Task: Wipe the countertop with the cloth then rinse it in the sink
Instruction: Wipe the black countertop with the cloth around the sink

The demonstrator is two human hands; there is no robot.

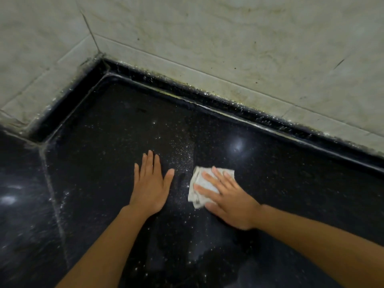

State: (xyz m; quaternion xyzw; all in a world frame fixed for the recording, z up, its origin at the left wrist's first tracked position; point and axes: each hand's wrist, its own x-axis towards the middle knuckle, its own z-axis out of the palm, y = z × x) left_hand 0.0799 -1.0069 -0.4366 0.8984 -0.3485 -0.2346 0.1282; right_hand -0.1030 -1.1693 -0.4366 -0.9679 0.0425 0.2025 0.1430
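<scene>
While the left grip (150, 188) lies flat, fingers straight, on the black tabletop (114, 132), the right grip (230, 202) presses flat-handed on the pale cloth (196, 198) beneath it.

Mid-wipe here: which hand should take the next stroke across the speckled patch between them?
Right, probably. The right hand presses flat on the cloth, just beside the speckled patch. The left hand lies flat on the bare countertop with no cloth under it.

The surface (124, 125) lies open toward the corner. Travel ends at the raised black ledge (207, 98) and tiled wall (228, 38) — rear and left.
</scene>
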